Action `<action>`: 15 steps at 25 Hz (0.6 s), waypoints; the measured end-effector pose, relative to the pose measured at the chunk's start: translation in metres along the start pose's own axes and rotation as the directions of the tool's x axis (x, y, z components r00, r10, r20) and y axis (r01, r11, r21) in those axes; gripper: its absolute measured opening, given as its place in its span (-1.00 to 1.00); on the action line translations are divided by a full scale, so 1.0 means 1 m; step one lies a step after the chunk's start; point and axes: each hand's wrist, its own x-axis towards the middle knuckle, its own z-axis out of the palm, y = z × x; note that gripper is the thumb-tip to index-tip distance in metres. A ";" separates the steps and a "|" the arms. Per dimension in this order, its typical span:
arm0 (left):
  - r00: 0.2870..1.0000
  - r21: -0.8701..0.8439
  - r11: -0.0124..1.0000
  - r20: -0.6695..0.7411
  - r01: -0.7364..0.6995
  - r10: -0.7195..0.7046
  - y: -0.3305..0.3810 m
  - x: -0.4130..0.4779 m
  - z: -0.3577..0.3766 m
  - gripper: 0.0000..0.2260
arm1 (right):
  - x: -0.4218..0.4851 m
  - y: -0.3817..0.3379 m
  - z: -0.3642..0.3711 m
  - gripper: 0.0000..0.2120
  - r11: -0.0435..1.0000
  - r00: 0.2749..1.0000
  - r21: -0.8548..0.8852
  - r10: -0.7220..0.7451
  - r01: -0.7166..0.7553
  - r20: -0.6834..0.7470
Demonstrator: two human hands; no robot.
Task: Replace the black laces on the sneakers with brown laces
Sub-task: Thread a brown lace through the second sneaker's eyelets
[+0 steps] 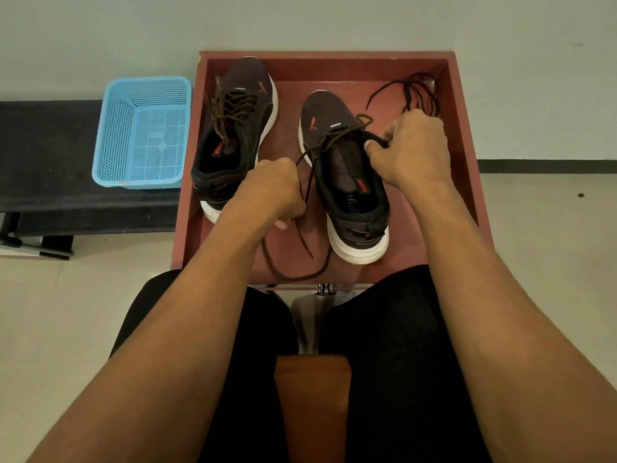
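Dark mesh, white-soled sneaker [354, 195]: right hand [410, 148] grips its collar. Left hand [270, 192] is fisted round the thin brown cord lace [298, 279]. Advise an even, untwisted pull.

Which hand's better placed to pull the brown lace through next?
Left. The left hand grips the brown lace; the right hand is occupied holding the sneaker by its opening.

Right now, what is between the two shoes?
In the head view, the left hand, holding a brown lace, lies between the left shoe and the right shoe; beyond it, just bare tray.
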 end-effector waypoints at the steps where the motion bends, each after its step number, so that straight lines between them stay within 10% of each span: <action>1: 1.000 -0.011 1.000 -0.018 -0.016 0.016 -0.003 0.003 0.002 -0.92 | 0.000 0.000 0.000 -0.72 1.000 1.000 0.001 -0.003 0.003 0.013; 7: 0.831 -0.277 0.898 -0.536 -0.343 0.152 -0.005 0.018 0.001 -0.84 | -0.001 -0.001 0.001 -0.78 1.000 0.996 0.001 -0.026 0.027 0.090; 15: 0.821 -0.270 0.918 -0.564 -0.291 0.094 0.004 0.020 0.001 -0.94 | 0.002 -0.005 0.008 -0.66 0.995 0.983 -0.102 0.037 -0.019 0.181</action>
